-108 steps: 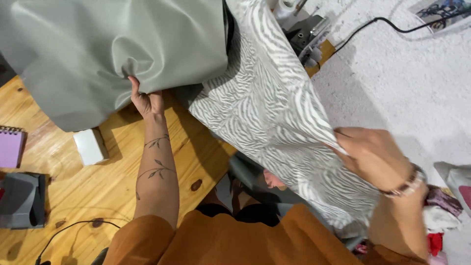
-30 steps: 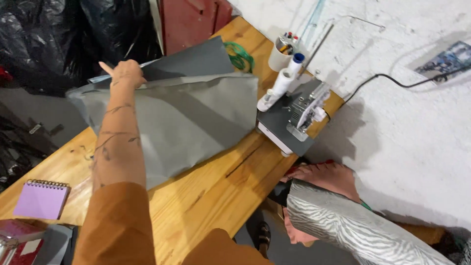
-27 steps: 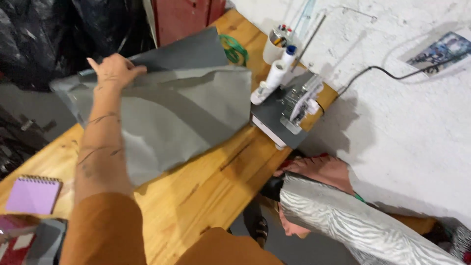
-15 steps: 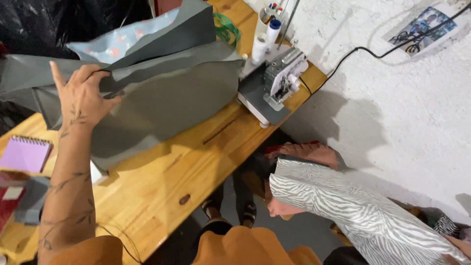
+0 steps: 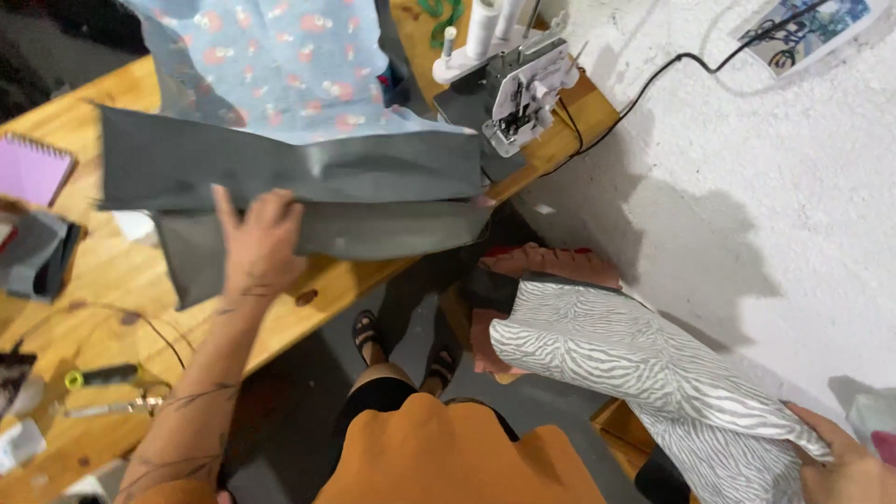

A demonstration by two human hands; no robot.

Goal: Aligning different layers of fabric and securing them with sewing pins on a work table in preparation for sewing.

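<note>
The left hand [image 5: 257, 238] lies flat, fingers spread, on folded grey fabric [image 5: 308, 187] spread across the wooden table [image 5: 112, 299]. A blue floral cloth [image 5: 280, 65] lies over the grey fabric's far edge. Just beside it, at the table's corner, stands a white sewing machine [image 5: 518, 84] with a black cable [image 5: 653, 75] running off along the white wall [image 5: 747, 205]. The right hand [image 5: 845, 462], low at the frame's edge, grips a zebra-striped fabric [image 5: 644, 373] that hangs away from the table. A purple notebook [image 5: 33, 168] lies at the table's left edge.
</note>
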